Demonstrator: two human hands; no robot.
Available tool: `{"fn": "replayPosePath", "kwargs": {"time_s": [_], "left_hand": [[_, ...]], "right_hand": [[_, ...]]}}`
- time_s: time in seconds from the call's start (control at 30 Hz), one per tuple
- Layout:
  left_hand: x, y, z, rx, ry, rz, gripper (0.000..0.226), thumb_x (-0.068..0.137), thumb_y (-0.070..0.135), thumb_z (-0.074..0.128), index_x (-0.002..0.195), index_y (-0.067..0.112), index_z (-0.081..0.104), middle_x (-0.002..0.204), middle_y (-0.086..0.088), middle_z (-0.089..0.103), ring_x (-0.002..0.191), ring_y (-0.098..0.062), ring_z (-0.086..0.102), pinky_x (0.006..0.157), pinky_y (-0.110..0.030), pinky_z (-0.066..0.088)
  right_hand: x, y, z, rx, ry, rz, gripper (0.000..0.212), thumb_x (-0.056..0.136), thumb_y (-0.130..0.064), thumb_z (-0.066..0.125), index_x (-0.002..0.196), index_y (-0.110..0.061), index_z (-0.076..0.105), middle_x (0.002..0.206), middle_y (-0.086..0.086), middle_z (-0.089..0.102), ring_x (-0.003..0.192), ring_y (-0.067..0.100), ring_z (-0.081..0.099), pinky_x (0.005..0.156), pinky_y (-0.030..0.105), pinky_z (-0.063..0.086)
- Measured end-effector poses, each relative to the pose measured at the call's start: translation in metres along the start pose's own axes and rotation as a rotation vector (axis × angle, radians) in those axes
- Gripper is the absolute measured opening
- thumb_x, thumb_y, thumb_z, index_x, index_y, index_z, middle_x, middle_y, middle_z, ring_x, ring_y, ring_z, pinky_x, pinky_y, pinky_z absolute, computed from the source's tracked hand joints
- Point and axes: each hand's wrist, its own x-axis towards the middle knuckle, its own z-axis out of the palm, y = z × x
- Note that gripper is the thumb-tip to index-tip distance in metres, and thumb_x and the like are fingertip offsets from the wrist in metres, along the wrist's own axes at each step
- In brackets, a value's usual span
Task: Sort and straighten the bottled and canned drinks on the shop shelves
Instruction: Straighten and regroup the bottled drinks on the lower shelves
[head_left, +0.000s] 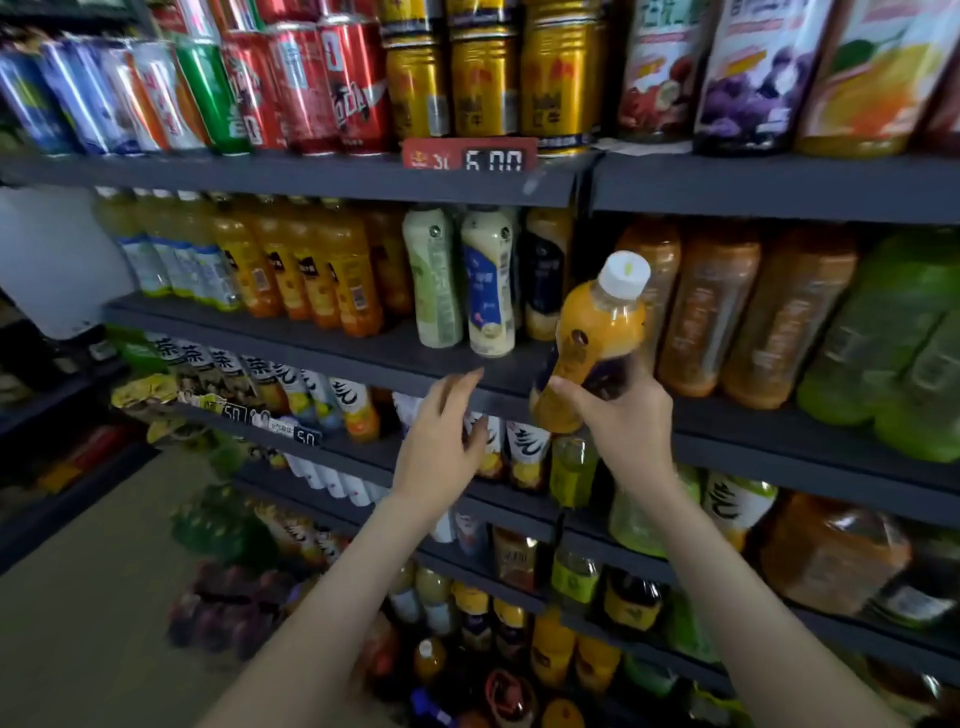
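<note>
My right hand grips an orange juice bottle with a white cap and a dark label, held tilted in front of the middle shelf. My left hand hovers open just left of it, fingers spread, below the shelf's front edge. On that shelf stand a pale green bottle, a cream bottle with a blue label and a dark-labelled bottle behind. Orange bottles fill the shelf's left part.
Red, green and gold cans line the top shelf above a red price tag. Large orange and green bottles stand to the right. Lower shelves hold tea bottles and more drinks. The aisle floor lies to the left.
</note>
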Motion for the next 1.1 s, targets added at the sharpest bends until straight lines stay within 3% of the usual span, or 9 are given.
{"fn": "replayPosePath", "kwargs": {"time_s": [0.13,0.23,0.43,0.6,0.73,0.9,1.1], "left_hand": [[0.035,-0.030,-0.003,0.061,0.053,0.029,0.048,0.096,0.020,0.053,0.142,0.021,0.040,0.138,-0.007,0.042,0.108,-0.018,0.052,0.072,-0.024,0.046],[0.057,-0.046,-0.001,0.051,0.092,-0.009,0.046,0.095,0.020,0.053,0.140,0.019,0.042,0.140,-0.010,0.039,0.119,-0.027,0.048,0.082,-0.038,0.051],[0.100,-0.066,0.013,-0.017,0.139,-0.086,0.061,0.092,0.024,0.059,0.146,0.023,0.030,0.152,-0.015,0.019,0.138,-0.031,0.023,0.104,-0.042,0.037],[0.126,-0.085,0.022,-0.154,0.114,-0.082,0.084,0.088,0.024,0.065,0.149,0.034,0.008,0.153,-0.023,0.008,0.140,-0.036,0.014,0.108,-0.045,0.029],[0.139,-0.101,0.022,-0.291,0.081,-0.009,0.095,0.086,0.016,0.067,0.149,0.030,-0.003,0.148,-0.023,0.021,0.135,-0.036,0.028,0.108,-0.042,0.033],[0.146,-0.119,0.023,-0.350,0.040,0.046,0.096,0.087,0.008,0.064,0.151,0.026,-0.005,0.145,-0.019,0.029,0.130,-0.031,0.036,0.101,-0.031,0.031],[0.146,-0.122,0.017,-0.377,-0.032,0.059,0.099,0.089,0.009,0.062,0.149,0.032,-0.013,0.145,-0.017,0.029,0.130,-0.029,0.036,0.104,-0.042,0.038]], "right_hand": [[0.041,-0.001,0.029,-0.070,0.004,-0.034,0.039,0.077,-0.032,0.078,0.105,-0.012,0.059,0.090,-0.001,0.065,0.082,0.012,0.060,0.068,0.022,0.046],[0.060,0.004,0.050,-0.126,0.015,-0.047,0.042,0.078,-0.031,0.077,0.110,-0.009,0.058,0.095,0.002,0.066,0.082,0.010,0.056,0.069,0.021,0.042],[0.080,0.012,0.073,-0.207,0.089,-0.003,0.048,0.081,-0.037,0.072,0.116,-0.008,0.055,0.110,0.008,0.061,0.099,0.020,0.060,0.075,0.025,0.045],[0.094,0.011,0.088,-0.339,0.044,0.092,0.073,0.081,-0.044,0.070,0.136,-0.005,0.043,0.132,0.015,0.047,0.121,0.028,0.048,0.088,0.030,0.044],[0.090,0.016,0.096,-0.352,0.018,0.140,0.081,0.081,-0.039,0.072,0.144,-0.005,0.034,0.140,0.014,0.044,0.134,0.029,0.037,0.105,0.040,0.040],[0.076,0.022,0.103,-0.405,0.071,0.141,0.080,0.080,-0.030,0.075,0.143,-0.005,0.034,0.134,0.012,0.047,0.127,0.027,0.043,0.100,0.034,0.042],[0.082,0.018,0.121,-0.473,0.214,0.150,0.081,0.077,-0.031,0.077,0.139,0.000,0.034,0.131,0.018,0.043,0.121,0.032,0.046,0.094,0.033,0.042]]}}
